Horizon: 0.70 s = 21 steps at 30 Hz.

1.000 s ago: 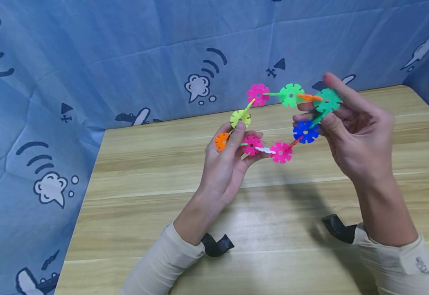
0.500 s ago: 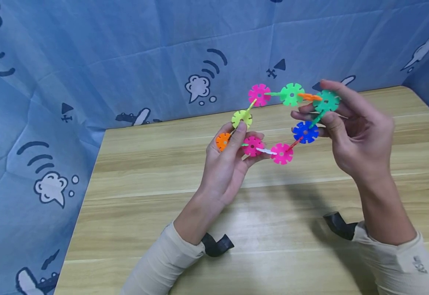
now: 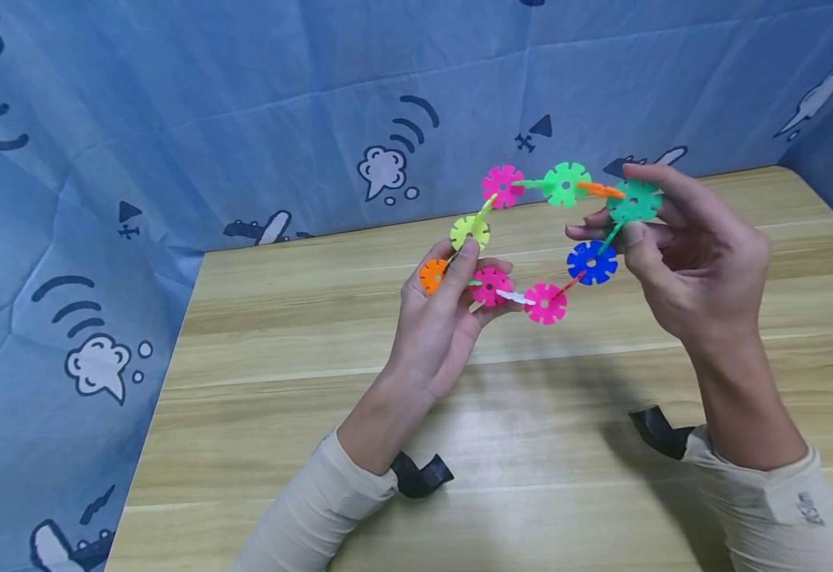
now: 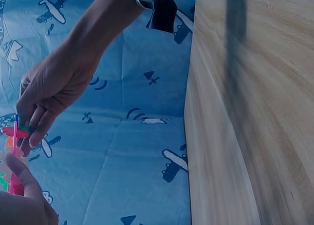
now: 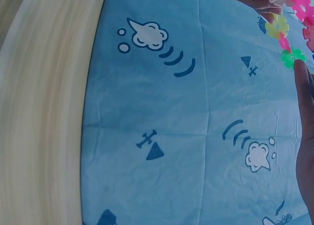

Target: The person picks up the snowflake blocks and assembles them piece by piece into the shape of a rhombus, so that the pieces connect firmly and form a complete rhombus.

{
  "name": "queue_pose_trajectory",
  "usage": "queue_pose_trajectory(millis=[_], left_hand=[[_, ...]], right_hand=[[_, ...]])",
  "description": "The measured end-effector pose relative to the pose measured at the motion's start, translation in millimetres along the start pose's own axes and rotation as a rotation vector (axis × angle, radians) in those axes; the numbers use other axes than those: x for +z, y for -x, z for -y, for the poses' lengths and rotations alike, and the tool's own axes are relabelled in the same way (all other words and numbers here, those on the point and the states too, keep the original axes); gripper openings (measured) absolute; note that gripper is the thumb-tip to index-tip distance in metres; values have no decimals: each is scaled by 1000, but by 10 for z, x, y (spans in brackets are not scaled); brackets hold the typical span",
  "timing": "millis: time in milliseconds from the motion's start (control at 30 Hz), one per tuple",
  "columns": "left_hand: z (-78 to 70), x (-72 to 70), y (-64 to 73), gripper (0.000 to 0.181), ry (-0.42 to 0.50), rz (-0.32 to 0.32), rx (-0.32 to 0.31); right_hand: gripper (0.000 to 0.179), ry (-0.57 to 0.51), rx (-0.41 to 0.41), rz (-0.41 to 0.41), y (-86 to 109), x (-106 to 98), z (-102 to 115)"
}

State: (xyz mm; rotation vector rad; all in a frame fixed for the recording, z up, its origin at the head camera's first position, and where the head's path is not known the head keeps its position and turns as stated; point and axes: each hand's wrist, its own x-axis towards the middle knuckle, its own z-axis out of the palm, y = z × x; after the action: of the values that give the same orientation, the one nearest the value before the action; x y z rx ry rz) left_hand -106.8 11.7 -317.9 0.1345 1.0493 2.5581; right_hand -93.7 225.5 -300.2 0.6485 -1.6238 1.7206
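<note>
A loop of slotted plastic snowflake discs, linked edge to edge, is held up over the table in the head view. My left hand [image 3: 434, 318] pinches its left end, thumb on the yellow disc [image 3: 470, 231], with an orange disc [image 3: 434, 276] and a pink disc [image 3: 490, 286] against the fingers. At the right end, my right hand [image 3: 710, 254] grips the teal disc [image 3: 634, 202] between thumb and fingers. A blue disc [image 3: 591, 263] hangs just below that thumb. Along the top run a pink disc [image 3: 502, 186] and a light green disc [image 3: 567, 184]. Both wrist views catch only part of the loop.
The wood-grain table [image 3: 259, 445] lies under both hands. Blue printed cloth [image 3: 259, 103] rises behind it and along both sides. A black curved piece [image 3: 422, 475] sticks out from the left sleeve, another [image 3: 660, 433] from the right sleeve.
The right forefinger has come down onto the teal disc's upper edge. The loop's right side, with the teal and blue discs, has dipped slightly. My left hand is almost still.
</note>
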Motion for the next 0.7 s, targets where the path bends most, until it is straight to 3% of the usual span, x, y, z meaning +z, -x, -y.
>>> queue_pose_trajectory(millis=[200, 333, 500, 700], left_hand=[[2, -9, 7, 19, -17, -1, -10], [-13, -16, 12, 21, -13, -3, 0], [-39, -18, 12, 20, -12, -6, 16], [-34, -2, 8, 17, 6, 12, 7]], right_hand=[[37, -53, -26, -31, -4, 26, 6], [38, -94, -29, 9, -9, 25, -23], [48, -69, 9, 50, 10, -26, -14], [49, -116, 11, -25, -3, 1, -34]])
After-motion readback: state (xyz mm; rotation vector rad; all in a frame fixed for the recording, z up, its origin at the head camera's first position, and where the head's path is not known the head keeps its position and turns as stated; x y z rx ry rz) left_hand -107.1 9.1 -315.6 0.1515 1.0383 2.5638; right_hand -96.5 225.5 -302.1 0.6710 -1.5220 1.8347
